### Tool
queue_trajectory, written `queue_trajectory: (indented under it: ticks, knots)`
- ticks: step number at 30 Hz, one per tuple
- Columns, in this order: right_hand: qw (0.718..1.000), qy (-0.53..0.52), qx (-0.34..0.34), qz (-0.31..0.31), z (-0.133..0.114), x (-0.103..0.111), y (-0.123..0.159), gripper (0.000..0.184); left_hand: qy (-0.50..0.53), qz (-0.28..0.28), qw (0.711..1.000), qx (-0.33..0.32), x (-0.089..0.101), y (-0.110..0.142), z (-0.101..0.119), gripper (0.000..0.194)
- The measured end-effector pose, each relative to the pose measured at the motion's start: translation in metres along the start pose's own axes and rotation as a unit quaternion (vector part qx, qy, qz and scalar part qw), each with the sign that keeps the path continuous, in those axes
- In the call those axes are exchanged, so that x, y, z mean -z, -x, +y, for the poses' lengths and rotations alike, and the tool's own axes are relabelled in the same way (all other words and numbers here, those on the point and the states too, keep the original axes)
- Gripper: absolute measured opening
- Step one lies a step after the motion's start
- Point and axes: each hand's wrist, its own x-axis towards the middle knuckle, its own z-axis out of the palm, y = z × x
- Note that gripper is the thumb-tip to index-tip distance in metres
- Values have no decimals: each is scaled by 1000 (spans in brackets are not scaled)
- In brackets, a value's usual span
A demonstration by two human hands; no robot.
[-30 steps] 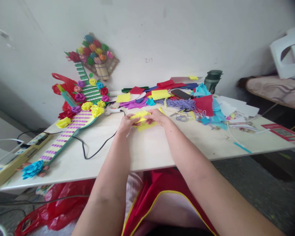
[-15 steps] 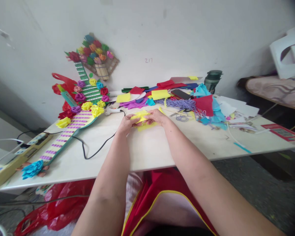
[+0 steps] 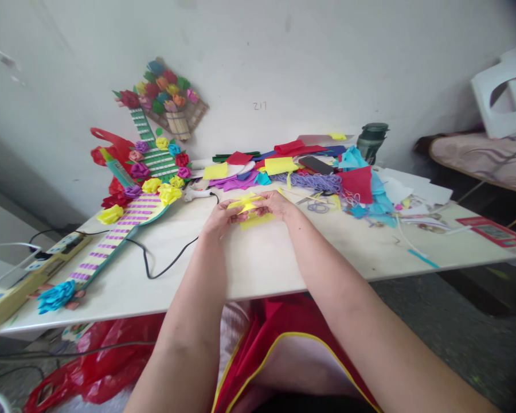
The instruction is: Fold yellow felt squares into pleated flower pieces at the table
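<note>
Between my two hands is a piece of yellow crepe paper (image 3: 246,204), bunched in the middle and flared at its edges. My left hand (image 3: 224,216) pinches its left side and my right hand (image 3: 272,205) pinches its right side. Another yellow sheet (image 3: 256,222) shows flat just below my fingers; whether it touches them I cannot tell. A glue gun (image 3: 198,194) with a black cord lies beyond my left hand. Close to my right hand, scissors (image 3: 306,200) lie near loops of lilac string (image 3: 320,206).
Paper-flower decorations (image 3: 131,212) lean at the left beside a power strip (image 3: 34,275). Coloured paper sheets (image 3: 279,165), a phone (image 3: 316,165) and a dark green bottle (image 3: 372,143) line the back. Paper scraps (image 3: 421,215) and a red card (image 3: 494,231) lie at right.
The yellow paper between my fingers is more pinched and twisted at its middle than before. Both hands stay at almost the same spot.
</note>
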Motion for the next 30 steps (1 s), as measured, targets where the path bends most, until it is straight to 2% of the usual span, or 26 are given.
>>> queue_trajectory:
  ticks: [6, 19, 30]
  knots:
    - [1000, -17, 16, -14, 1, 2, 0, 21, 35, -2, 999, 11, 2, -1, 0, 34]
    - [1000, -15, 22, -14, -4, 0, 6, 13, 63, 15, 998, 19, -1, 4, 4, 21]
    - [999, -28, 34, -17, -6, -1, 7, 12, 70, 0, 998, 4, 2, 1, 2, 21]
